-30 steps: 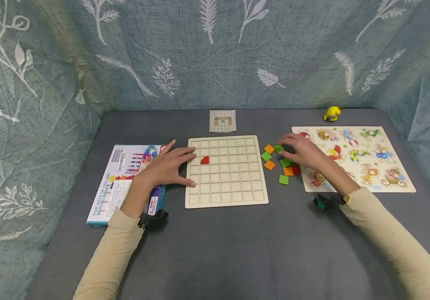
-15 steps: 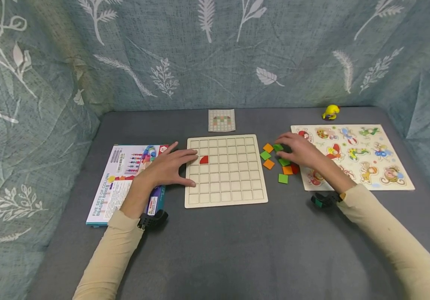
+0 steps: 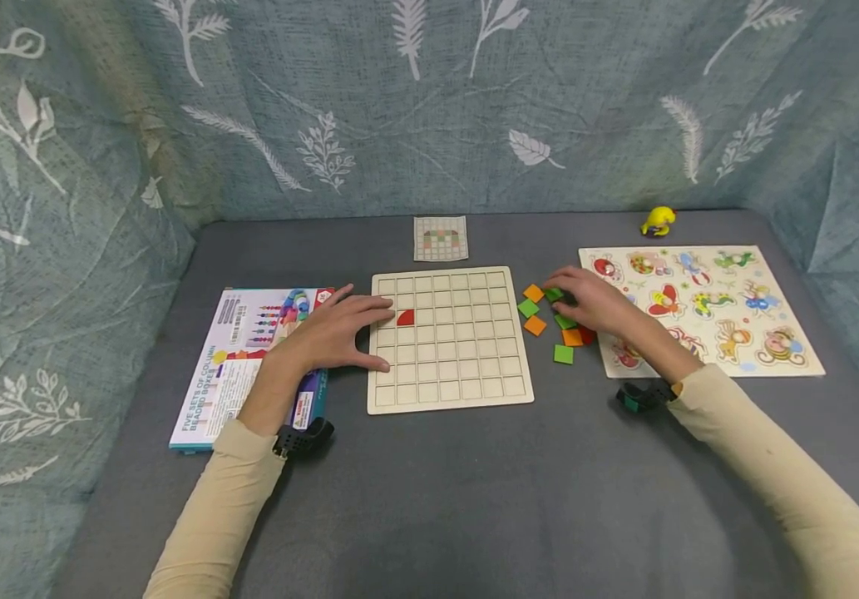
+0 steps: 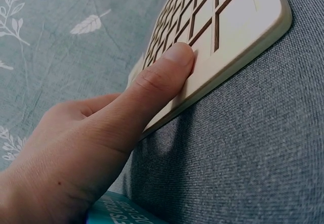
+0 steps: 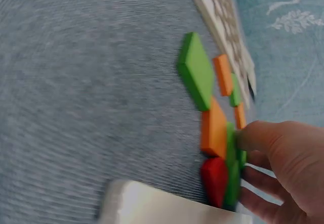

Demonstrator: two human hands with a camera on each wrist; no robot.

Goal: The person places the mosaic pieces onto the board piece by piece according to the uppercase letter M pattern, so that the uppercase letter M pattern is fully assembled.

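My left hand [image 3: 341, 331] lies with spread fingers along the left edge of a wooden grid board [image 3: 466, 366]. Its thumb rests on the board's rim in the left wrist view. A red quarter-round tile [image 3: 405, 318] sits in a left-hand cell of the grid. Right of the board lies a loose group of green, orange and red tiles. My right hand [image 3: 594, 301] is over this group, thumb and fingers apart around a green tile [image 3: 553, 294]. Another green tile [image 3: 565, 323] is near the thumb, beside an orange tile [image 3: 572, 337] and a red tile [image 3: 586, 335].
A small pattern card [image 3: 440, 240] lies behind the board. On the left is a beaded-box package [image 3: 208, 391], partly under my left forearm. A picture puzzle board [image 3: 706, 333] lies under the right forearm, with a yellow toy [image 3: 657, 221] behind it.
The right thumb has come slightly closer to the green tile by the fingertips. My left hand stays at the board's edge. The head view shifts a little.
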